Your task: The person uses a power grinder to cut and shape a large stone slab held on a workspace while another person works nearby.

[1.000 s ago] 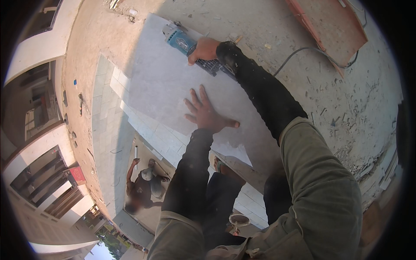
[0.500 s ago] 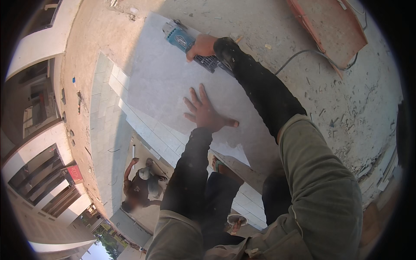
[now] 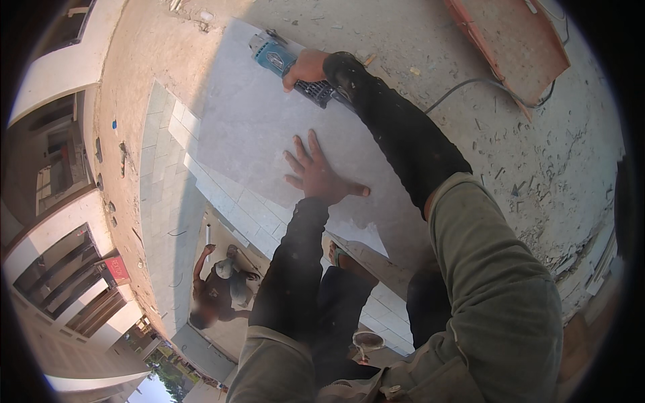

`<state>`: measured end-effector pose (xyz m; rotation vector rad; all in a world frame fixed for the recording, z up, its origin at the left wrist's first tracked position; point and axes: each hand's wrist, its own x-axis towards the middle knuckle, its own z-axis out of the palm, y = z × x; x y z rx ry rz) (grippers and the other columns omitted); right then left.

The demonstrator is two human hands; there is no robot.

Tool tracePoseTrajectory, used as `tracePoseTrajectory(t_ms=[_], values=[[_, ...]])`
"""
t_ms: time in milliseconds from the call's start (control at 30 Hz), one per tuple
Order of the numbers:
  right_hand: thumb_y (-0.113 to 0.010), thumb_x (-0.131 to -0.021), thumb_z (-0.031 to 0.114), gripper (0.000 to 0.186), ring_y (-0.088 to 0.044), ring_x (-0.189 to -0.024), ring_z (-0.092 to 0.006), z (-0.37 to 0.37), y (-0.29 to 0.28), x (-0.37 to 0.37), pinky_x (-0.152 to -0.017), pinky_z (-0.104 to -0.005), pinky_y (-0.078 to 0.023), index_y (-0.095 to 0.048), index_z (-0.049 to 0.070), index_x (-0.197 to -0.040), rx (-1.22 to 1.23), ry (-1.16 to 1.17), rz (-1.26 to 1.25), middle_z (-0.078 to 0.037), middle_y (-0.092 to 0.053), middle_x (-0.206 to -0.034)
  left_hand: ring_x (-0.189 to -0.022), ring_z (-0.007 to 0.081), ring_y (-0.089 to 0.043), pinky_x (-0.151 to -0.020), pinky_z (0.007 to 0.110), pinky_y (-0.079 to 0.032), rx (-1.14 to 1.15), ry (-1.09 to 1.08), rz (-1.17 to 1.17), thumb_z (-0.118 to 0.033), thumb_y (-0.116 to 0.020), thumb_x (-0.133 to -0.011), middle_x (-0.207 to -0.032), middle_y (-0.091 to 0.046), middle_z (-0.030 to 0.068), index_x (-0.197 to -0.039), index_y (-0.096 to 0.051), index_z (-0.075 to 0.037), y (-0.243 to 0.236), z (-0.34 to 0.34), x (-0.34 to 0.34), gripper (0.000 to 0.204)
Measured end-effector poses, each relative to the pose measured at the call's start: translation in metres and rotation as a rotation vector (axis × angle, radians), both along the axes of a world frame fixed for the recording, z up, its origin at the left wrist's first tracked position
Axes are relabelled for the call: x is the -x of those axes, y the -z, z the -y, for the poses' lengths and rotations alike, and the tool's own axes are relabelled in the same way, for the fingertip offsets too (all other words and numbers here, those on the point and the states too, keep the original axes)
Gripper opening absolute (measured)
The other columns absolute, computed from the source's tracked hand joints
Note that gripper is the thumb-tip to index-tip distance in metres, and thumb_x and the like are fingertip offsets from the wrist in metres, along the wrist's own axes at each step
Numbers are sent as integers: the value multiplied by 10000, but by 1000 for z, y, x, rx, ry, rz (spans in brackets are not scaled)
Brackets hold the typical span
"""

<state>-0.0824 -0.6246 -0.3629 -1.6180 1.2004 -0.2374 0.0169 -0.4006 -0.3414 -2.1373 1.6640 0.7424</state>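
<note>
The large grey slab (image 3: 242, 114) probably wants firm, flat pressure while the angle grinder (image 3: 272, 58) is guided steadily along its right edge. The slab lies directly beneath the left hand (image 3: 321, 178), whose fingers are spread apart; the grinder's body sits within the right hand (image 3: 307, 68), whose fingers clamp around it.

1 bare L hand (image 3: 318, 176) + 1 bare R hand (image 3: 308, 68) = 2 own hands. 1 teal/blk angle grinder (image 3: 272, 58). 1 lg flat grey slab (image 3: 245, 127). 1 orange-red tray-shaped pc (image 3: 516, 47). 1 dk-shirted co-worker (image 3: 216, 292). 1 red rect. sign (image 3: 116, 268). 1 rnd open container (image 3: 369, 341). Pale rect. floor tiles (image 3: 228, 195): many, ct unclear.
</note>
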Motion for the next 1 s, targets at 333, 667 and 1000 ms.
tracePoseTrajectory(t_ms=[333,667,1000], values=[[-801,-645,497,685,-704,-864,-336,3,4,-2,-785,-378,-527,-730,-101,-972,47,-1,-10,-239,-724,-976,-1516,481,140,-1144,731,-10,-33,-59,-17,-488,-996,-325,-1666,92,217,-1614,44,-180,-9,3,5,1685],[-797,-632,490,684,-696,-804,-333,4,3,0,-749,-382,-525,-725,-115,-943,23,-33,18,-243,-723,-963,-1504,520,125,-1105,768,-44,-13,-43,-24,-518,-1004,-308,-1664,75,231,-1613,41,-183,-3,1,1,1705],[-833,-628,378,567,-650,-706,-268,3,15,-3,-662,-366,-500,-722,-112,-892,-58,30,94,-180,-696,-838,-1494,543,132,-1079,796,-63,-10,-37,-54,-552,-993,-293,-1662,70,241,-1615,33,-181,-9,3,-5,1715]])
